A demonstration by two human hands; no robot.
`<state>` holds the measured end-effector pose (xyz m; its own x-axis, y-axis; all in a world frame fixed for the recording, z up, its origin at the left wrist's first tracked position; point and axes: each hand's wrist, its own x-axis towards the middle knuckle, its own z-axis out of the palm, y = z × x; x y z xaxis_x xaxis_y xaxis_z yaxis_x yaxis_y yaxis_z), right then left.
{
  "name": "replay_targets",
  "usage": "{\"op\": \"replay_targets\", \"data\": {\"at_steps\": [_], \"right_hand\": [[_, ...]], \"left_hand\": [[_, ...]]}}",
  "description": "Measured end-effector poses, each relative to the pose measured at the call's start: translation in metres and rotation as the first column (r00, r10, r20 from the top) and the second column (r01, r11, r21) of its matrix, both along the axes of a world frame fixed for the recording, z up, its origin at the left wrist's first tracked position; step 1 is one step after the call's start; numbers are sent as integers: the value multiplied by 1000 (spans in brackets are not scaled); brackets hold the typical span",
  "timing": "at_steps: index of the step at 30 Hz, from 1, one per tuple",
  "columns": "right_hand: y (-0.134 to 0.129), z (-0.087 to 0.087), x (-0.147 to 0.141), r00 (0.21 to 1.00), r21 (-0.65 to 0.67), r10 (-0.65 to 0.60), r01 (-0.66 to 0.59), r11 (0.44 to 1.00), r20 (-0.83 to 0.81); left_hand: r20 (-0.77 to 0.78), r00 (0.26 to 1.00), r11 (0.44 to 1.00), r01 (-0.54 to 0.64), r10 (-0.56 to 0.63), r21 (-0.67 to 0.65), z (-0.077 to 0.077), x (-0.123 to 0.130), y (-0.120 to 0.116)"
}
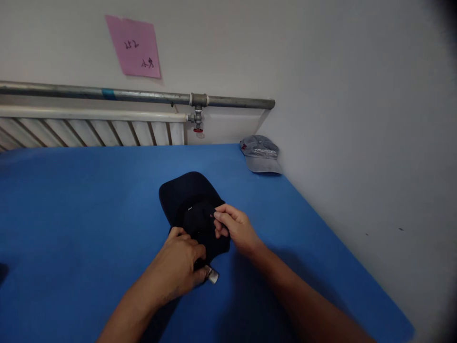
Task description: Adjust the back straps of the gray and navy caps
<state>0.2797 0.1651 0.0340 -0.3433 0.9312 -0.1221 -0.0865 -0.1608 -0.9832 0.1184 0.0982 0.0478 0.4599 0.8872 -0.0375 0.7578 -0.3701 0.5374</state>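
A dark navy baseball cap (189, 193) lies on the blue surface, its brim pointing away from me and its inside facing up. My left hand (183, 259) grips the near left edge of the cap, with the thumb by a silver buckle (213, 275) at the back strap. On the right side, my right hand (233, 226) pinches a bit of the dark fabric between thumb and forefinger. The other right fingers are curled. Part of the cap's left side is hidden by my left hand.
A grey cap (262, 155) sits at the far right corner of the blue-covered table (89, 205), against the wall. Behind the table are a white radiator (96, 128), a metal pipe (143, 95) and a red-handled valve (198, 128). A pink note (135, 47) hangs on the wall.
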Motion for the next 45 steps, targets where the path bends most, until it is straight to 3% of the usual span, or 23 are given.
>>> {"op": "replay_targets", "data": {"at_steps": [5,9,11,14,18,23,35,45], "right_hand": [[1,-1,0,999,1,19,-19,1000,36],[2,-2,0,999,9,23,-24,1000,25],[1,-1,0,999,1,33,-33,999,16],[-2,2,0,999,-19,32,-32,999,-13],[-6,7,0,990,-31,78,-83,996,-118],[-8,7,0,953,-35,188,-202,979,-236],[-5,1,0,936,-122,265,-298,947,-232],[-8,3,0,919,-163,332,-368,915,-215]], "left_hand": [[137,989,995,70,-59,-75,-1,-7,1],[324,939,990,-81,115,-115,6,-15,4],[393,885,963,-188,252,-193,10,-20,5],[508,772,913,-227,381,-339,13,-28,7],[629,615,866,-198,475,-460,10,-36,8],[680,498,836,-212,538,-506,5,-37,11],[752,388,838,-118,533,-533,-7,-37,16],[731,357,800,-85,581,-594,-10,-34,18]]}}
